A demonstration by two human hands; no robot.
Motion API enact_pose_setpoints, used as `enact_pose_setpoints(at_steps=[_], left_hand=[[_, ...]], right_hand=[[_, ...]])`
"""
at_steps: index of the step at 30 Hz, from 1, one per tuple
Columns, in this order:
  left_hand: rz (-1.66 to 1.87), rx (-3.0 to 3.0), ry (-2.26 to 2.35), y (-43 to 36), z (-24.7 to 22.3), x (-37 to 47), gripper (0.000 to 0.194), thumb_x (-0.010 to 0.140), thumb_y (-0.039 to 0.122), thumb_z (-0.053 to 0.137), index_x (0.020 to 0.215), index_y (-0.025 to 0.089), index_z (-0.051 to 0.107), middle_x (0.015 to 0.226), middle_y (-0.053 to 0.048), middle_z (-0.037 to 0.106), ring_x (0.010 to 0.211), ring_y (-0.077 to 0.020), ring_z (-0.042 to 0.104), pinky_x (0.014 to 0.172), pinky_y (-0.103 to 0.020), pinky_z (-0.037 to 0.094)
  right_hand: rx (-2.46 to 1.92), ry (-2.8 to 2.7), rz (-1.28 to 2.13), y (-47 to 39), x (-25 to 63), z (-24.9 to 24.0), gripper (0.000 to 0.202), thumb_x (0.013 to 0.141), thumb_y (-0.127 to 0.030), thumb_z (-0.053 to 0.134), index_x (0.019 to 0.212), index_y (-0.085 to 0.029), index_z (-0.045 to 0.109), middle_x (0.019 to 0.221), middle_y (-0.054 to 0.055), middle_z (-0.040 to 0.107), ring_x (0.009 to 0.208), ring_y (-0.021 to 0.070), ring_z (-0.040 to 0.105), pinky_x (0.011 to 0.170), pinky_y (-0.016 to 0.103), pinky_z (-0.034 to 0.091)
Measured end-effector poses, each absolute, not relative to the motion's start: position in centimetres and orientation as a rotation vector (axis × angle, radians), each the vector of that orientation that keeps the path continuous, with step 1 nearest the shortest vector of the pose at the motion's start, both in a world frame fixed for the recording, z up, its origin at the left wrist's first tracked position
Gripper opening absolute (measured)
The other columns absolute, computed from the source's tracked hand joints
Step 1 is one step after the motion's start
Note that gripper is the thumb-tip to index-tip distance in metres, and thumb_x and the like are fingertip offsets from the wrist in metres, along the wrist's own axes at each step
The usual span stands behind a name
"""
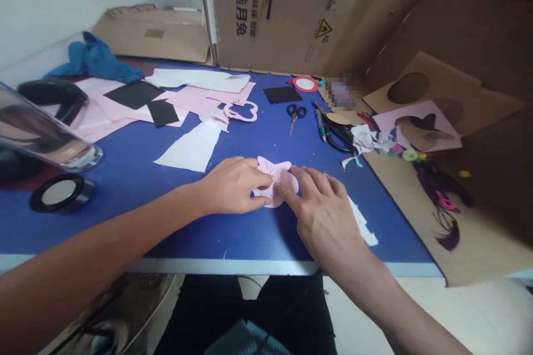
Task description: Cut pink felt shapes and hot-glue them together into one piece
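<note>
A pale pink cut-out shape (273, 171) with a wavy edge lies on the blue table near its front. My left hand (235, 184) holds it from the left, with thumb and forefinger pressed on its surface. On the other side my right hand (316, 202) grips its right part, the thumb resting on top and the fingers curled at the far edge. Part of the shape is hidden under the fingers. White fabric (194, 147) lies beyond my left hand, and a white strip (363, 223) shows beside my right wrist.
Scissors (295, 116), a black square (283, 94) and a red-rimmed disc (305, 84) lie farther back. Pink sheets and black pieces (135, 94) cover the back left. A clear glass (50, 133) and a round black tin (61, 193) stand left. Cardboard (416, 216) borders the right.
</note>
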State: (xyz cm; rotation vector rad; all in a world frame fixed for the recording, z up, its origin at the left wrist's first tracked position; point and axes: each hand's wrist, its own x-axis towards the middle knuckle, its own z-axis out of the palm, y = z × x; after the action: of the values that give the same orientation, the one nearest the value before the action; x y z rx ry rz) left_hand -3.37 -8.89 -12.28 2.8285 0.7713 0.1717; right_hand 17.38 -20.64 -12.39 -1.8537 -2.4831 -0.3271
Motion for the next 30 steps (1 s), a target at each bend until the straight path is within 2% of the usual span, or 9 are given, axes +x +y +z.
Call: enact_pose_setpoints(at_steps=[11, 20, 22, 24, 27, 30], left_hand=[[0.226, 2.877, 0.734, -9.1, -12.8, -3.8, 0.023, 0.095, 0.035, 0.070, 0.111, 0.024, 0.083, 0.087, -0.005, 0.073, 0.094, -0.0257, 0.070, 0.082, -0.038, 0.049], [0.203, 2.915, 0.700, -9.4, -12.8, -4.1, 0.025, 0.099, 0.038, 0.069, 0.116, 0.025, 0.080, 0.096, -0.006, 0.079, 0.099, -0.0273, 0.071, 0.083, -0.040, 0.049], [0.217, 2.923, 0.659, -9.4, -12.9, -4.2, 0.024, 0.100, 0.037, 0.069, 0.118, 0.026, 0.080, 0.103, -0.004, 0.082, 0.100, -0.0266, 0.071, 0.084, -0.040, 0.049], [0.260, 2.937, 0.603, -9.3, -13.2, -4.4, 0.025, 0.101, 0.037, 0.068, 0.121, 0.027, 0.080, 0.118, -0.003, 0.084, 0.105, -0.0262, 0.071, 0.086, -0.040, 0.049], [0.312, 2.968, 0.546, -9.3, -13.7, -4.6, 0.027, 0.104, 0.039, 0.066, 0.123, 0.026, 0.081, 0.139, 0.000, 0.079, 0.111, -0.0275, 0.070, 0.089, -0.043, 0.050], [0.307, 2.977, 0.530, -9.2, -13.9, -4.7, 0.029, 0.105, 0.040, 0.065, 0.124, 0.027, 0.082, 0.144, 0.001, 0.077, 0.111, -0.0280, 0.069, 0.089, -0.044, 0.050]], right_hand=[[-1.858, -2.491, -0.389, -20.3, 17.6, -12.3, 0.046, 0.104, -0.006, 0.055, 0.142, -0.024, 0.075, 0.160, 0.017, 0.063, 0.143, 0.0378, 0.057, 0.113, 0.056, 0.043], [-1.881, -2.488, -0.375, -20.4, 17.5, -12.5, 0.048, 0.105, -0.007, 0.054, 0.144, -0.026, 0.074, 0.159, 0.016, 0.064, 0.143, 0.0368, 0.057, 0.115, 0.056, 0.042], [-1.895, -2.488, -0.354, -20.4, 17.5, -12.4, 0.048, 0.105, -0.007, 0.053, 0.144, -0.026, 0.074, 0.159, 0.016, 0.063, 0.144, 0.0368, 0.057, 0.116, 0.056, 0.042], [-1.902, -2.483, -0.337, -20.4, 17.5, -12.3, 0.048, 0.105, -0.007, 0.052, 0.143, -0.027, 0.074, 0.159, 0.016, 0.063, 0.144, 0.0371, 0.057, 0.116, 0.057, 0.042], [-1.906, -2.475, -0.332, -20.4, 17.5, -12.3, 0.048, 0.105, -0.008, 0.051, 0.143, -0.027, 0.075, 0.160, 0.017, 0.063, 0.145, 0.0376, 0.057, 0.116, 0.058, 0.042], [-1.907, -2.476, -0.335, -20.4, 17.6, -12.3, 0.049, 0.106, -0.008, 0.051, 0.144, -0.027, 0.074, 0.160, 0.017, 0.062, 0.145, 0.0376, 0.056, 0.116, 0.058, 0.043]])
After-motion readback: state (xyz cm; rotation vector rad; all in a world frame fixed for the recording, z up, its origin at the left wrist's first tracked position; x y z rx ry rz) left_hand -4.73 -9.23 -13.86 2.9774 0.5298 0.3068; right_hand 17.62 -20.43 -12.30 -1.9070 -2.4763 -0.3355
